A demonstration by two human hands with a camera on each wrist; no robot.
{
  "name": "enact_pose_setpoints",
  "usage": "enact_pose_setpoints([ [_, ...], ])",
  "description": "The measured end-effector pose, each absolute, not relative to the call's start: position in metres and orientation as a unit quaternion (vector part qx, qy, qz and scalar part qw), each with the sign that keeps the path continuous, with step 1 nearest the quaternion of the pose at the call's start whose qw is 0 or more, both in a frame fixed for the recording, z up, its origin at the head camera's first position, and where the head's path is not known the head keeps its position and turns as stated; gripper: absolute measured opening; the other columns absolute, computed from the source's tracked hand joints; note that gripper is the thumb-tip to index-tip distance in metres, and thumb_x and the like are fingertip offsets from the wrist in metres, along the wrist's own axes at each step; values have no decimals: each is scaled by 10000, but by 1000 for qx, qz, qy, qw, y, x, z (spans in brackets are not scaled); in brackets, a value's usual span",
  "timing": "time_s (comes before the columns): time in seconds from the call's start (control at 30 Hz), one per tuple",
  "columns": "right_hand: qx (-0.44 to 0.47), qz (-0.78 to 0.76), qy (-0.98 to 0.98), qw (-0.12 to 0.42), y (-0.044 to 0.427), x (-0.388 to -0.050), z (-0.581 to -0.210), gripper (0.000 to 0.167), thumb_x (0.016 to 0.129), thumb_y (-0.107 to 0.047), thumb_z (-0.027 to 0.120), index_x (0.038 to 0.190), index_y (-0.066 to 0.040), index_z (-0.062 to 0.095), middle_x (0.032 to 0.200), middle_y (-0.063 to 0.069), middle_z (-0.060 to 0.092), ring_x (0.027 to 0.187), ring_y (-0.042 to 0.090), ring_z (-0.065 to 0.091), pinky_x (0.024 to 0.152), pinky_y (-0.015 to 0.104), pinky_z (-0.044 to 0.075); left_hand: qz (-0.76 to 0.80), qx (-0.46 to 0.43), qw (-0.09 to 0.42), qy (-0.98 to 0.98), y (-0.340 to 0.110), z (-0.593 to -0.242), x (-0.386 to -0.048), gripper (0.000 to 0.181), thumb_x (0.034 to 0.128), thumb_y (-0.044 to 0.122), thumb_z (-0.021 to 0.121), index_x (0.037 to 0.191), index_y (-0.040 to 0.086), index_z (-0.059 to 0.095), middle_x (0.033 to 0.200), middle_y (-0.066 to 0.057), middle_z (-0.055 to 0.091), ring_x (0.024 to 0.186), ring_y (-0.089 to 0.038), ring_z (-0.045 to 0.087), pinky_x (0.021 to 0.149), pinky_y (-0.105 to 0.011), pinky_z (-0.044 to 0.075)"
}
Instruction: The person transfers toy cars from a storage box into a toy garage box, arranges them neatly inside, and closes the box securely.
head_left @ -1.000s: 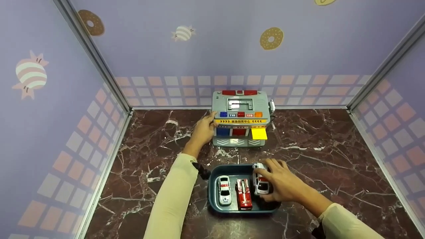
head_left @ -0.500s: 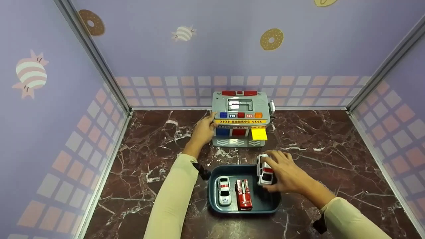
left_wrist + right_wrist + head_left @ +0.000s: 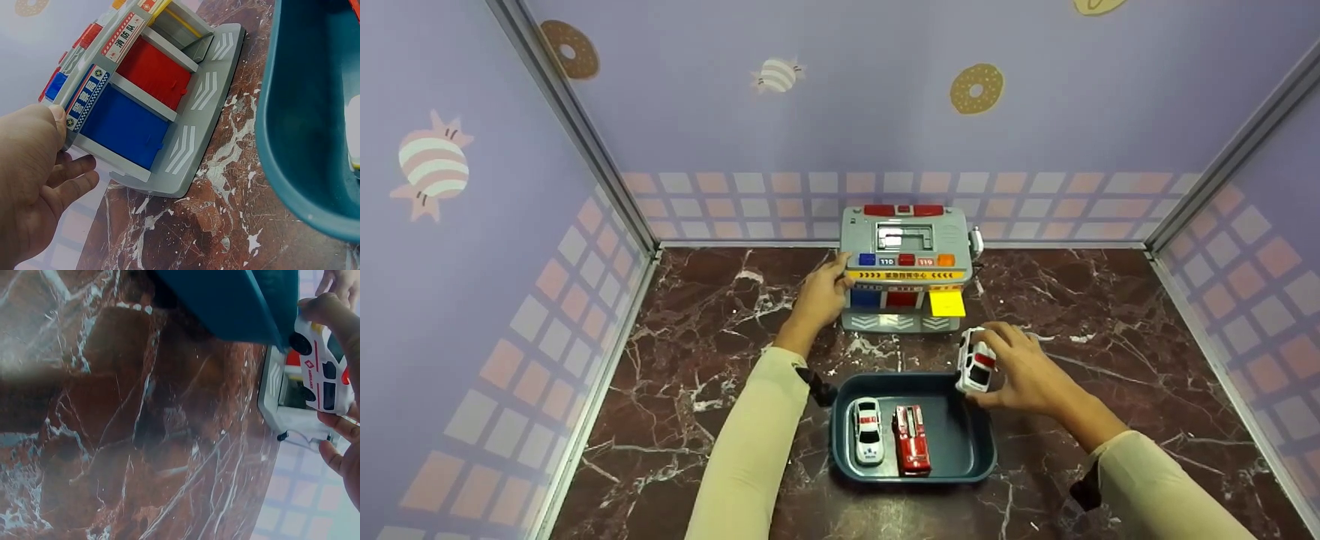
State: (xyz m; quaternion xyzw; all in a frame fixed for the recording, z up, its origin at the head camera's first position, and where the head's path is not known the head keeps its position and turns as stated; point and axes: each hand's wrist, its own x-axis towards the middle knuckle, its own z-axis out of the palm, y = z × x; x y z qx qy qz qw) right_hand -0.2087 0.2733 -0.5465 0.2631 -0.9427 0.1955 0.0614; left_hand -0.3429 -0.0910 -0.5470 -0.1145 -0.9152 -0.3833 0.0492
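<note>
My right hand (image 3: 1024, 371) holds a white toy ambulance (image 3: 977, 365) lengthwise, thumb at one end and fingers at the other. The ambulance is raised at the tray's far right corner; in the right wrist view its side (image 3: 320, 374) shows red stripes and lettering. My left hand (image 3: 819, 300) grips the left edge of a grey toy garage (image 3: 907, 322), with the thumb at the roof's front corner in the left wrist view. The garage's blue door (image 3: 126, 126) and red door (image 3: 153, 73) are down. Its yellow door (image 3: 947, 304) is swung up, leaving that bay open.
A dark teal tray (image 3: 915, 478) lies in front of the garage, holding a white toy police car (image 3: 868, 431) and a red toy fire truck (image 3: 913, 440). Patterned purple panels (image 3: 877, 127) enclose the marbled brown tabletop (image 3: 720, 300) at the back and sides.
My right hand has lifted the ambulance out of the tray's right side and carried it forward and right, towards the garage. The left hand stays at the garage's edge.
</note>
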Motion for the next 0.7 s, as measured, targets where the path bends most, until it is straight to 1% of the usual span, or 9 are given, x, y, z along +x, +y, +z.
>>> enact_pose_setpoints([
  [0.1, 251, 204, -944, 61, 278, -213, -547, 875, 715, -481, 1020, 1406, -122, 620, 1463, 180, 617, 1338, 462, 612, 1110, 758, 447, -379, -116, 51, -917, -91, -547, -343, 540, 1109, 211, 648, 1637, 146, 558, 1602, -196, 619, 1495, -402, 584, 1279, -507, 444],
  [0.3, 244, 216, -942, 76, 288, -223, -548, 897, 705, -447, 1022, 1409, -79, 605, 1441, 218, 622, 1313, 454, 612, 1050, 688, 470, -378, -111, 43, -918, -91, -546, -342, 546, 1116, 224, 637, 1648, 145, 544, 1616, -191, 608, 1499, -406, 579, 1280, -510, 442],
  [0.4, 230, 219, -946, 70, 292, -229, -549, 903, 714, -427, 1018, 1426, -74, 588, 1465, 261, 599, 1333, 485, 593, 1092, 707, 454, -375, -107, 39, -920, -91, -546, -343, 550, 1120, 235, 631, 1655, 154, 534, 1625, -185, 601, 1502, -403, 576, 1284, -509, 439],
  [0.57, 206, 224, -951, 52, 295, -238, -555, 917, 723, -388, 1021, 1455, -56, 579, 1497, 296, 564, 1357, 520, 576, 1148, 709, 484, -375, -103, 38, -920, -91, -546, -343, 559, 1114, 244, 643, 1658, 175, 534, 1627, -176, 602, 1507, -388, 576, 1285, -500, 438],
  [0.7, 202, 216, -954, 43, 294, -245, -560, 897, 716, -348, 1029, 1443, -63, 590, 1488, 283, 562, 1321, 503, 587, 1086, 677, 541, -376, -106, 39, -920, -91, -546, -343, 562, 1109, 233, 652, 1656, 175, 537, 1615, -180, 613, 1498, -387, 584, 1282, -498, 443],
])
